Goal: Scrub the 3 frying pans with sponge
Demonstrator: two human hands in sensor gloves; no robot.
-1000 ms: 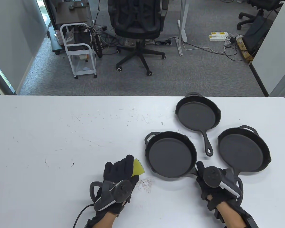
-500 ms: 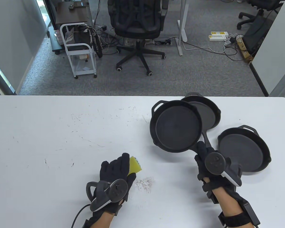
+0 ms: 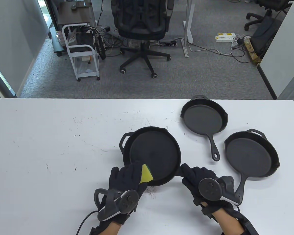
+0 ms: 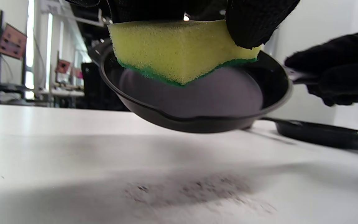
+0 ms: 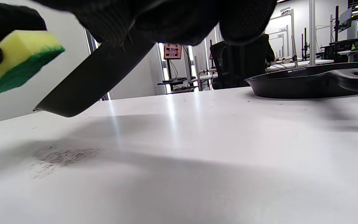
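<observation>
Three pans: black cast-iron frying pans; one is held, two lie on the white table.
Held pan: the black cast-iron frying pan is near the table's front edge, about midway along it, raised off the surface and tilted, as the left wrist view shows.
Right hand: the gloved right hand is clenched round this pan's handle.
Left hand: the gloved left hand grips the yellow sponge with green scouring face; the green face hangs over the pan's near rim. Contact with the pan floor cannot be told.
Change: half a second earlier the pan was carried high toward the far right; a second earlier it lay flat beside the other two. It has since come to the front, meeting the sponge.
Meaning: judged, scrubbing of the first pan is about to begin; none appears done.
Resting pans: the small black skillet near the far edge; the large black skillet toward the right edge.
Debris: dark crumbs lie on the table under the held pan.
</observation>
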